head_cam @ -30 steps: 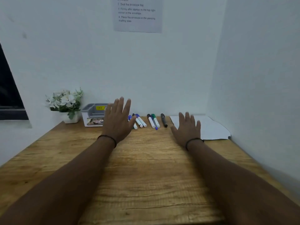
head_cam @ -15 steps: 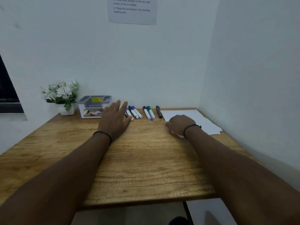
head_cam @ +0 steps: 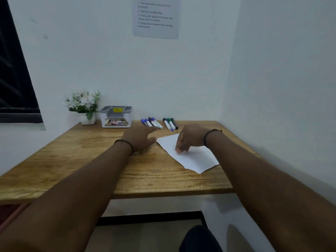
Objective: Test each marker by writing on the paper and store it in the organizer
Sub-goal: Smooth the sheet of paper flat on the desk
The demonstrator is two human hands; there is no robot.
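Observation:
A white sheet of paper (head_cam: 192, 157) lies skewed on the wooden table (head_cam: 76, 157), right of centre. My right hand (head_cam: 189, 139) rests on its upper part, fingers curled down and pressing on the sheet. My left hand (head_cam: 141, 137) lies flat on the wood just left of the paper's corner, fingers spread, holding nothing. Several markers lie in a row along the back edge: a blue-capped group (head_cam: 151, 122) and a group with black and green caps (head_cam: 171, 123). The grey and white organizer (head_cam: 116, 116) stands at the back, left of the markers.
A small white pot of white flowers (head_cam: 83, 106) stands left of the organizer. White walls close the back and right sides. A printed notice (head_cam: 156, 17) hangs on the back wall. A dark window (head_cam: 14, 70) is at left. The table's front edge (head_cam: 163, 191) is near me.
The paper has come from the back right corner toward the table's middle and turned, with my right hand on it. My left hand dropped flat beside it. The view has pulled back.

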